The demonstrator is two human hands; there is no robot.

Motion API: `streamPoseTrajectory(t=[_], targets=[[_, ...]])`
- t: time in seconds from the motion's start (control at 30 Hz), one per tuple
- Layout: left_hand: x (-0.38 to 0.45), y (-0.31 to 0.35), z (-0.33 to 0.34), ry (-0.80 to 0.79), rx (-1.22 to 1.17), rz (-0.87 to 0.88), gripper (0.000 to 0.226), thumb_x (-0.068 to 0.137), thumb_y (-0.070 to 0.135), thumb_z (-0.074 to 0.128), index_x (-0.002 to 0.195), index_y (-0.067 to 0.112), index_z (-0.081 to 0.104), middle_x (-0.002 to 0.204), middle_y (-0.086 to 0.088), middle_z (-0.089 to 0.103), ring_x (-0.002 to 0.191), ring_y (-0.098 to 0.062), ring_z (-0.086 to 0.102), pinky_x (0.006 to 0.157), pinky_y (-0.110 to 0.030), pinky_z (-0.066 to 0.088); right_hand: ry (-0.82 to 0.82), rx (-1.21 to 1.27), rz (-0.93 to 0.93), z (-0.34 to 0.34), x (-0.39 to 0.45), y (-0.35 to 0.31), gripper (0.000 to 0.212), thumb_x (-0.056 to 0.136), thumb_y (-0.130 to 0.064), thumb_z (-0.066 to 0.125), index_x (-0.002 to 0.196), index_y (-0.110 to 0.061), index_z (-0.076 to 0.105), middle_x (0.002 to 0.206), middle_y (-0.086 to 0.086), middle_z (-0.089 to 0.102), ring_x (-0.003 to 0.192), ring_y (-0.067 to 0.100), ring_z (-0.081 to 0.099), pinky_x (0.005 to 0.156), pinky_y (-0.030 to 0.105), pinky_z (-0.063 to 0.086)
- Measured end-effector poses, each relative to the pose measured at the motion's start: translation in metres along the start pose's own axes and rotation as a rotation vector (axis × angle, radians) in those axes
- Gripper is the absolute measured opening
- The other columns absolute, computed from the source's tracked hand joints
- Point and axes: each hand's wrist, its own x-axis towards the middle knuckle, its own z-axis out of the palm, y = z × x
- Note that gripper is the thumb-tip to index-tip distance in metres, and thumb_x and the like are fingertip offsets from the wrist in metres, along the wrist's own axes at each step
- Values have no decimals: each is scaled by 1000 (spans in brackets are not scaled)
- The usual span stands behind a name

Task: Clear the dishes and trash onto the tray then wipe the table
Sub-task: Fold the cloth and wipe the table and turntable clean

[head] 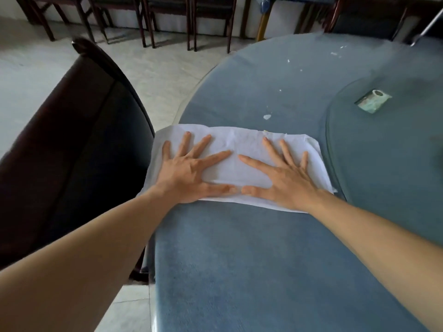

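My left hand [189,173] and right hand [285,180] press the white cloth [239,149] flat at the bench [239,259] edge, fingers [211,159] spread, so I should push evenly toward the white scraps [266,116] ahead.

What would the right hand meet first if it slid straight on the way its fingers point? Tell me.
Sliding with the white cloth, the right hand would likely first meet the small white scrap, though its fingers point slightly left of it.
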Motion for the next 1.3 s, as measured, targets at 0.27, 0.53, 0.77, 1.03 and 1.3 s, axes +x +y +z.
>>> streamPoseTrajectory(t=[0.27,0.53,0.77,1.03,1.3], targets=[[69,-25,-11,-31,22,104,96,50,112,14,138,80,-5,169,19,-9,156,-25,-17,118,-66,-10,18,14,91,-10,45,5,82,60,-110,1,136,-85,-13,167,-15,-34,157,28,-27,114,81,-3],[168,-54,-22,-17,28,214,91,48,113,15,132,84,-7,169,22,-3,158,-22,-11,122,-61,-3,47,75,219,-25,109,14,82,58,-110,1,135,-86,-12,170,-14,-29,158,29,-23,114,81,-1],[252,-65,-34,-83,33,319,95,45,113,12,133,84,-7,168,23,-9,156,-19,-17,124,-58,-7,51,96,313,-37,160,32,86,55,-110,0,137,-84,-13,169,-15,-31,159,30,-23,113,83,-2],[334,-69,-40,-123,68,401,94,45,113,11,132,84,-11,168,23,-11,156,-20,-20,124,-57,-8,75,94,394,-49,213,57,82,56,-110,-2,134,-86,-15,170,-14,-30,159,31,-22,112,84,0],[412,-66,-39,-149,84,501,96,44,114,13,131,84,-12,167,25,-13,155,-20,-23,122,-57,-14,94,109,519,-55,252,78,76,66,-108,9,137,-86,-8,171,-15,-26,159,31,-19,113,82,-1]])
